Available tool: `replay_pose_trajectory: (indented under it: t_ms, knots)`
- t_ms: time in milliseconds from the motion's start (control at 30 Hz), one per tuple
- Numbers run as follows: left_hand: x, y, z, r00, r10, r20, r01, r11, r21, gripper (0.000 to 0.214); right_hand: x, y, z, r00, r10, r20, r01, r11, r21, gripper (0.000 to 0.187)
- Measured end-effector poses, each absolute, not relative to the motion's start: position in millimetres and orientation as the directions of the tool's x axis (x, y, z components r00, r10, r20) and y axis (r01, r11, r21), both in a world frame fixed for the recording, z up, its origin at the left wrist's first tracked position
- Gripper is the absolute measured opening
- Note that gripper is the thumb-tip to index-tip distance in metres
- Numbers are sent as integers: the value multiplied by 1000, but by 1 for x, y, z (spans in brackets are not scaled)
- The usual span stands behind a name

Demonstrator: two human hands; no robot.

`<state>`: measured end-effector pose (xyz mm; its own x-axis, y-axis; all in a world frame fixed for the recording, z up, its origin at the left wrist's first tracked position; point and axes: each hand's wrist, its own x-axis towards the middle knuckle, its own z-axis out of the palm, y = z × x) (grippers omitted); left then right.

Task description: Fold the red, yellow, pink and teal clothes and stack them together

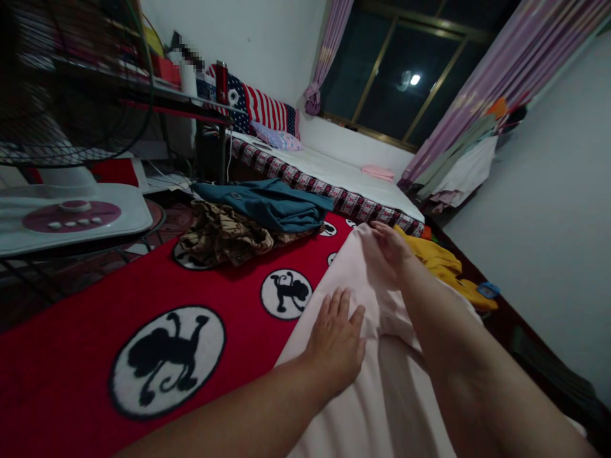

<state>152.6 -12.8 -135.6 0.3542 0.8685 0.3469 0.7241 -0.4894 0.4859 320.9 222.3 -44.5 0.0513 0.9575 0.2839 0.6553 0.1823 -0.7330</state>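
A pale pink cloth (353, 420) lies over the right part of a red blanket (238, 286) printed with black monkey figures in white circles. My left hand (337, 340) rests flat on this cloth, palm down, fingers stretched out. Farther off, my right hand (390, 247) reaches to the cloth's far end, its fingers extended at the edge there. Soft folds run through the cloth below my right hand and forearm. Left of the cloth, a teal garment (272, 203) lies partly on a crumpled brown patterned garment (224, 235).
A white fan base (81, 216) stands at the left. Yellow cloth (436, 257) and a small blue object (487, 291) lie at the right. Behind is a bed (334, 168) with pillows, below a window (396, 83). Clothes (465, 165) hang by the right curtain.
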Motion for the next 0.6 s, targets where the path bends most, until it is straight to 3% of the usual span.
replay_pose_trajectory:
  t_ms: [133, 200, 300, 367, 433, 500, 600]
  knots:
    - [152, -13, -137, 348, 882, 317, 719, -468, 514, 56, 314, 222, -60, 112, 922, 371, 716, 184, -673, 57]
    - [152, -13, -137, 345, 885, 313, 716, -464, 522, 57, 308, 215, -60, 73, 883, 464, 840, 197, -506, 45]
    - [152, -12, -134, 329, 898, 292, 706, -439, 556, 63, 299, 200, -59, -46, 830, 556, 983, 136, -122, 28]
    - [151, -12, -131, 318, 907, 277, 696, -422, 581, 65, 295, 193, -65, -110, 865, 489, 994, 110, 28, 30]
    - [151, -12, -128, 316, 909, 271, 682, -416, 602, 66, 294, 192, -76, -198, 915, 351, 980, 173, 101, 31]
    - [151, -13, -125, 310, 912, 268, 662, -409, 628, 66, 295, 195, -91, -286, 927, 243, 957, 264, 118, 33]
    - [152, -11, -124, 271, 923, 272, 606, -383, 697, 60, 298, 204, -112, -304, 924, 229, 952, 285, 116, 39]
